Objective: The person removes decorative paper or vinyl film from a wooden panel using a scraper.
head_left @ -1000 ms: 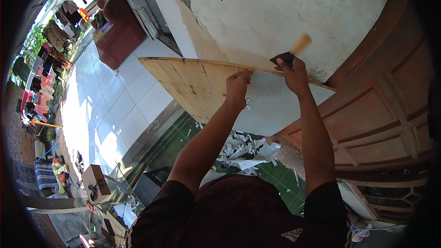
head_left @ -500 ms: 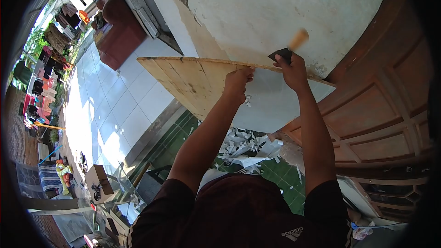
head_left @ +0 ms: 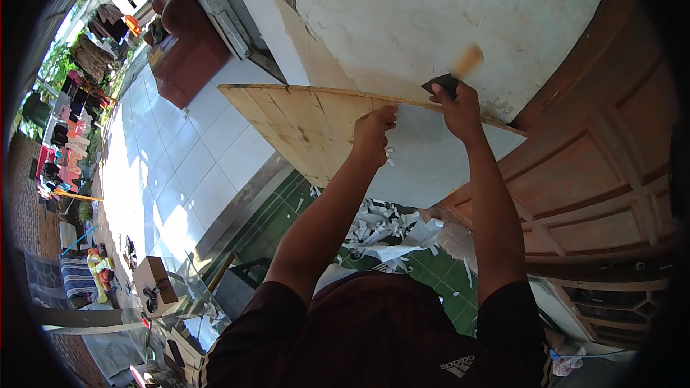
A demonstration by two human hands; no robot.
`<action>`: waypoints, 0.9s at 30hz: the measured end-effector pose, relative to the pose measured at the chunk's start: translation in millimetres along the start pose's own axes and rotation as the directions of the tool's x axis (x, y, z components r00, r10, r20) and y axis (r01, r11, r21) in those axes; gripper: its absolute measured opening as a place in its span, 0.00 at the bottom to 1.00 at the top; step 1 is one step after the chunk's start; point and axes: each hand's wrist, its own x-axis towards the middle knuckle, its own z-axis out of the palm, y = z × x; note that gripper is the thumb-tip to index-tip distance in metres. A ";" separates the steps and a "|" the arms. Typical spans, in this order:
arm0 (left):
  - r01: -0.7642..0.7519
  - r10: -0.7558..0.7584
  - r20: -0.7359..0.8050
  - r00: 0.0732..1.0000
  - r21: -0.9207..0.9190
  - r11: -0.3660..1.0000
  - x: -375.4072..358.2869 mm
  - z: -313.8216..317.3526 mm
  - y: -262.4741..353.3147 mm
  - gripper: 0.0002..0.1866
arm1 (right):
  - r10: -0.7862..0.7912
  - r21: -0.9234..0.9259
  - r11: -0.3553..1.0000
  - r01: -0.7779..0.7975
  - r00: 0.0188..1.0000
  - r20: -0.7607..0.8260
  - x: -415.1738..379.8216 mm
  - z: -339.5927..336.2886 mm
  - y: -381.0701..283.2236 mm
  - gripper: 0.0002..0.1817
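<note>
A large board stands tilted in front of me, bare wood on its left and a smooth white covering on its right. My left hand is closed at the board's upper edge, fingertips pinching where the white covering meets bare wood; the pinched edge is mostly hidden. In my right hand is a putty knife, gripped by its dark blade near the same upper edge. Its wooden handle points up and away, blurred. A small curled white scrap hangs just below my left hand.
Torn white strips lie heaped on the green tiled floor below the board. Behind it rises a worn plastered wall. A panelled wooden door is at right; a brown sofa and cardboard box are at left.
The board's left end has shifted slightly up and to the right in view. Both hands keep nearly the same place and hold, and the knife handle stays blurred.
</note>
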 end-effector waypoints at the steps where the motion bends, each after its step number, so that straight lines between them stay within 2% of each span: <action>1: 0.009 -0.009 -0.001 1.000 0.001 1.000 0.8 0.4 3.3 0.09 | -0.009 -0.009 1.000 0.009 1.000 0.002 -0.1 0.4 0.2 0.12; 5: 0.034 -0.034 0.011 0.999 0.064 0.997 9.4 -0.7 7.1 0.09 | -0.037 -0.029 0.999 0.037 0.999 0.008 0.9 0.3 2.2 0.12; 15: 0.017 -0.017 -0.038 0.999 -0.016 1.000 16.1 7.8 3.3 0.07 | -0.038 -0.037 0.999 0.039 0.999 0.008 -0.5 -0.1 -0.5 0.11; 18: -0.013 0.010 -0.045 0.999 -0.056 0.998 18.4 9.4 -3.0 0.07 | -0.079 0.010 0.997 0.080 0.996 -0.044 1.3 3.6 5.1 0.09; 20: -0.021 0.019 -0.040 0.999 -0.056 0.998 18.6 9.3 -6.0 0.06 | -0.077 -0.031 0.997 0.076 0.996 -0.048 0.4 2.9 1.9 0.09; 23: 0.003 -0.004 -0.029 1.000 -0.021 1.000 16.0 4.6 -10.4 0.06 | -0.049 -0.031 0.998 0.048 0.998 -0.034 1.4 1.3 1.1 0.10; 27: -0.015 0.009 0.066 0.998 0.090 0.996 10.0 -4.6 -26.8 0.07 | -0.047 -0.031 0.998 0.047 0.999 -0.022 0.3 0.6 2.0 0.11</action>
